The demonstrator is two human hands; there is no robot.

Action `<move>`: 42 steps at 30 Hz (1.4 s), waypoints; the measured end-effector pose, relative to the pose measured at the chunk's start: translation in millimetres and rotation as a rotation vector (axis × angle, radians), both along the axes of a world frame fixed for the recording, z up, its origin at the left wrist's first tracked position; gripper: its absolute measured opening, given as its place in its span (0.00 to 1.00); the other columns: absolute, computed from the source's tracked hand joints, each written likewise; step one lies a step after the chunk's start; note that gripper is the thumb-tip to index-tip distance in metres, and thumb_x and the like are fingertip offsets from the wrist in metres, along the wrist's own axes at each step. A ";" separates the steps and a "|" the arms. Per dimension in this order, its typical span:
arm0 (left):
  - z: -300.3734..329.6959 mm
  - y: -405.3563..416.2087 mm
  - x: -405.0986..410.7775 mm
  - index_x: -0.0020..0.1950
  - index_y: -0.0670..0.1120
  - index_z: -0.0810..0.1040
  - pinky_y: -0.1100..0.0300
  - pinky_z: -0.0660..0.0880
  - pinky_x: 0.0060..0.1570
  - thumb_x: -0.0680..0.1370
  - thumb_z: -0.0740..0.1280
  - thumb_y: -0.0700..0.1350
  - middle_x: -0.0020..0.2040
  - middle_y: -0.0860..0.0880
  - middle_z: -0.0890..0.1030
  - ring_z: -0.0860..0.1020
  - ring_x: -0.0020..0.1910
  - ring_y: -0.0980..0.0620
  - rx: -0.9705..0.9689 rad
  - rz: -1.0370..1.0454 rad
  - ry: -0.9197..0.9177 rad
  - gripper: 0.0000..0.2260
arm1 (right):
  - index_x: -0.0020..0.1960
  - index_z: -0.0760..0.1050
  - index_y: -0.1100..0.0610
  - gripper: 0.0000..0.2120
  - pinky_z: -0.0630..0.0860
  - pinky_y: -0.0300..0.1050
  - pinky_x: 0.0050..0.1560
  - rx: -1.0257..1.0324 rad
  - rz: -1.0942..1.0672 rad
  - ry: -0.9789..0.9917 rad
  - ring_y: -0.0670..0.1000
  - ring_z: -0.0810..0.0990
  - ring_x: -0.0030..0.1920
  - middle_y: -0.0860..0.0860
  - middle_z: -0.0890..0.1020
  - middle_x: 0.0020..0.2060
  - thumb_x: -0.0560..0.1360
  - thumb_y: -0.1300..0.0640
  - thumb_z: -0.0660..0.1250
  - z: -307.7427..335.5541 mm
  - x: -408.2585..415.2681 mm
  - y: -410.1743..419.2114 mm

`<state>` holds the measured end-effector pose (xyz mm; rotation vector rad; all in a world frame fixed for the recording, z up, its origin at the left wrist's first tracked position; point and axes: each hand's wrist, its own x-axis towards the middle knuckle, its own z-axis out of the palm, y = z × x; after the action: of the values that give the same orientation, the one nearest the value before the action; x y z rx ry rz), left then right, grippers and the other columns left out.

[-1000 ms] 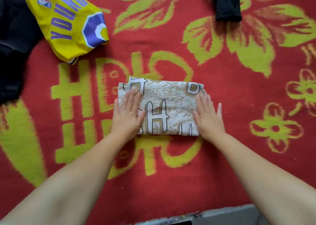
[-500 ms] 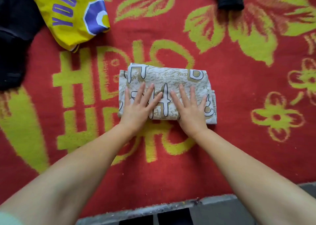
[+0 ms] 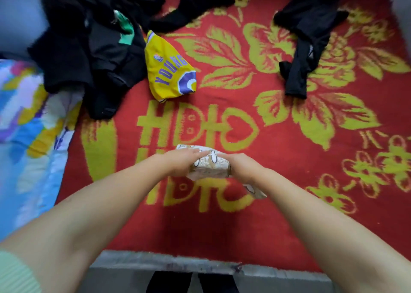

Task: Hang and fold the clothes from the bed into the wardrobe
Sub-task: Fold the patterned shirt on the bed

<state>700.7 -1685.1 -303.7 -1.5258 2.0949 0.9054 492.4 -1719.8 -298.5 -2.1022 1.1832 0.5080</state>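
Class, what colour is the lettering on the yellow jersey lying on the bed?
Purple, spelling YOUNG across the yellow jersey; it shows best in the head view.

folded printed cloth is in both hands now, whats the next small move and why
Probably lift the folded cloth clear of the red blanket and carry it off to the wardrobe. Both the left hand and right hand grip its ends, and it looks compactly folded, though one loose corner hangs below the right wrist and may need tucking.
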 end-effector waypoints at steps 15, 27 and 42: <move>86.9 366.1 48.9 0.78 0.55 0.50 0.58 0.60 0.69 0.75 0.59 0.30 0.78 0.52 0.56 0.57 0.75 0.49 -0.065 1.020 0.073 0.37 | 0.76 0.57 0.45 0.32 0.69 0.44 0.42 -0.048 1.106 0.006 0.55 0.80 0.47 0.54 0.81 0.50 0.76 0.66 0.56 102.2 172.1 209.7; 108.6 791.9 -89.2 0.79 0.54 0.49 0.58 0.55 0.73 0.77 0.59 0.32 0.79 0.52 0.52 0.53 0.77 0.50 -0.180 1.653 -0.049 0.36 | 0.72 0.66 0.44 0.25 0.71 0.46 0.61 0.017 1.712 -0.085 0.56 0.75 0.64 0.53 0.77 0.65 0.77 0.56 0.64 107.6 168.9 619.4; 89.8 1057.5 -146.9 0.76 0.58 0.58 0.55 0.68 0.67 0.73 0.71 0.40 0.73 0.52 0.67 0.68 0.69 0.51 -0.262 1.969 0.153 0.37 | 0.75 0.63 0.49 0.27 0.68 0.43 0.62 0.024 2.021 0.002 0.56 0.72 0.67 0.55 0.73 0.68 0.77 0.60 0.64 89.2 169.6 910.0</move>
<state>553.8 -627.5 -213.9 -3.5146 0.0112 1.1161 662.0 -809.8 -209.3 -2.5065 -1.3729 1.2092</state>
